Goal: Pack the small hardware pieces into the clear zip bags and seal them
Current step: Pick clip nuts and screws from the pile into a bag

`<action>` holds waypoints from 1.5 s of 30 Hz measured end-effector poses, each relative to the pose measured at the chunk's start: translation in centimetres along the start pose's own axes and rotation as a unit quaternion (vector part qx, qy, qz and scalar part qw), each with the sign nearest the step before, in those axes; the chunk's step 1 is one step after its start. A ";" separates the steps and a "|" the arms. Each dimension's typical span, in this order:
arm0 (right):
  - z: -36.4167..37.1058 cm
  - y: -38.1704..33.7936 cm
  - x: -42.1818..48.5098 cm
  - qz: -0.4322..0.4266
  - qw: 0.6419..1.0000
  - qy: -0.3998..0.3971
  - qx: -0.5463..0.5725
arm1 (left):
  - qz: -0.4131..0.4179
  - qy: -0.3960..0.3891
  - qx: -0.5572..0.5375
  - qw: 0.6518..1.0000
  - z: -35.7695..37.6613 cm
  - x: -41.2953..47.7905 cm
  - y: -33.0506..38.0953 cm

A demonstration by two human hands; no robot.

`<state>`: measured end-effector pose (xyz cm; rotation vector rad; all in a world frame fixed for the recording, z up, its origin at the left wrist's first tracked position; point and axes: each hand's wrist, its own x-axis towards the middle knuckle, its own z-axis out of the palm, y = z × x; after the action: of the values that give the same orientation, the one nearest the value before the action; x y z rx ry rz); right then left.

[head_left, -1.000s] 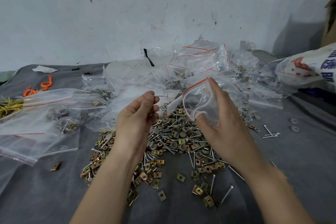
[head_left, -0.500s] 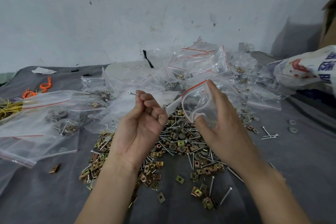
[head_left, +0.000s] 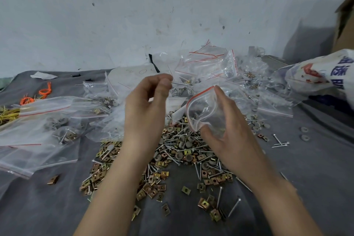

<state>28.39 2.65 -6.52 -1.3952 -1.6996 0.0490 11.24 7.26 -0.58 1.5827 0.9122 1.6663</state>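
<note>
The left hand (head_left: 147, 105) is raised with curled fingers, pinching a screw (head_left: 179, 83) that points right toward the bag (head_left: 203, 109), which the right hand (head_left: 228, 136) grips open-mouthed between thumb and fingers above the hardware pile (head_left: 178, 151).

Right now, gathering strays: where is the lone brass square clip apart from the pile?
Head view, lower left: brass square clip on grey cloth, below the large clear zip bag.

An open, red-edged bag (head_left: 203, 110) is sitting in the right hand (head_left: 230, 140). A screw (head_left: 179, 83) is jutting from the left hand (head_left: 146, 107), with the hardware heap (head_left: 180, 152) lying beneath both.
</note>
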 end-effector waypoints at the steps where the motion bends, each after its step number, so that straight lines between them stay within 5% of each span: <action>1: 0.0 -0.1 0.0 0.000 1.000 0.002 0.002 | 0.022 -0.013 0.027 0.999 0.5 -0.3 0.3; 6: 0.0 0.3 -0.2 -0.003 1.000 0.007 0.013 | 0.025 -0.140 0.131 0.981 2.0 -1.5 -0.1; 11: -0.2 0.4 -0.2 0.005 1.000 0.006 0.005 | -0.002 -0.047 0.105 0.993 -0.4 -0.2 0.1; 14: -0.4 0.2 -0.1 0.011 1.000 0.007 0.005 | -0.055 -0.067 0.170 0.982 -2.3 0.5 -1.0; 20: -0.7 0.4 0.0 0.016 0.999 0.031 0.021 | -0.042 -0.257 0.450 0.854 -2.9 -1.4 -4.5; 27: -1.2 0.9 0.4 0.045 0.981 0.090 0.166 | 0.011 -0.274 0.576 0.770 -2.0 -2.8 -6.8; 32: -1.9 0.6 2.1 0.068 0.936 0.141 0.316 | 0.028 -0.257 0.609 0.750 -1.5 -3.0 -7.2; 36: -2.7 0.8 2.7 0.152 0.861 0.154 0.461 | 0.031 -0.253 0.610 0.750 -1.4 -3.0 -7.3; 45: -3.4 0.3 2.5 0.252 0.737 0.144 0.610 | 0.045 -0.250 0.634 0.730 -1.0 -3.7 -7.0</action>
<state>30.95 3.09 -3.22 -0.6846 -0.6228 1.0134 10.43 7.92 -8.47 2.7402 1.8255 0.3565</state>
